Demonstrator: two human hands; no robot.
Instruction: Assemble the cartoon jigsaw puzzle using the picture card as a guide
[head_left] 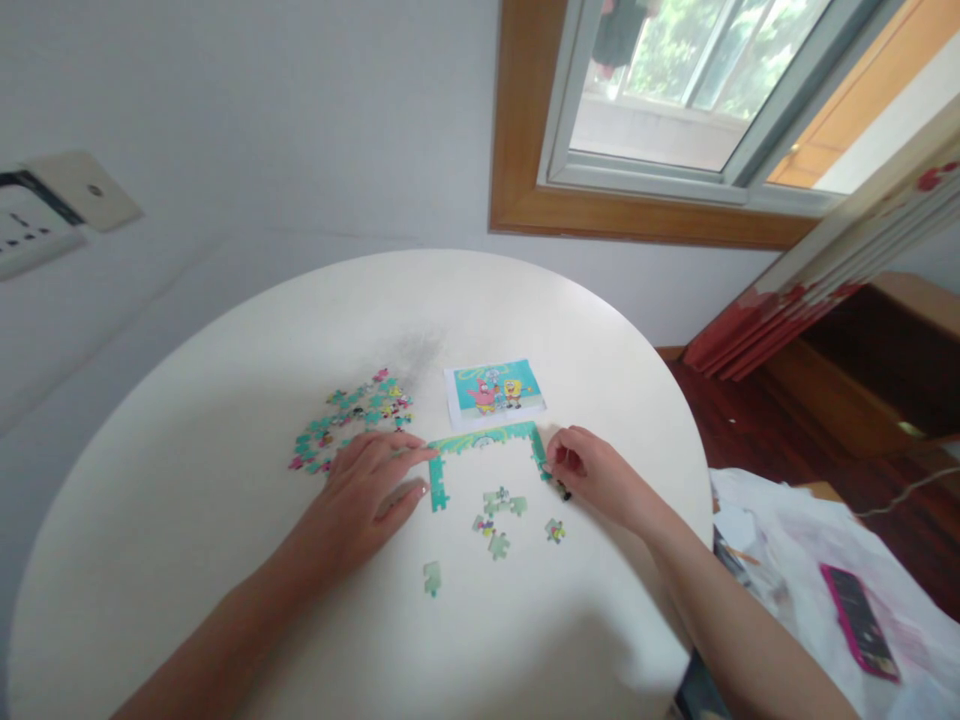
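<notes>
A partly joined jigsaw puzzle border [480,439] in teal lies on the round white table, with a top edge and two short sides. My left hand [375,478] rests with fingers spread, its index fingertip touching the border's top left corner. At the right side, my right hand [589,470] has thumb and fingers pinched on a puzzle piece [547,468], mostly hidden by the fingers. A dark piece [562,490] shows just beneath that hand. Loose pale green pieces [499,545] lie inside and below the border, along with a yellow piece [555,531].
A heap of mixed pieces [352,410] lies beyond my left hand. Behind the border is a reference picture [496,388] with cartoon figures. The white table [187,480] has a curved edge. Lower right, a pink-edged phone [859,620] lies on white sheeting.
</notes>
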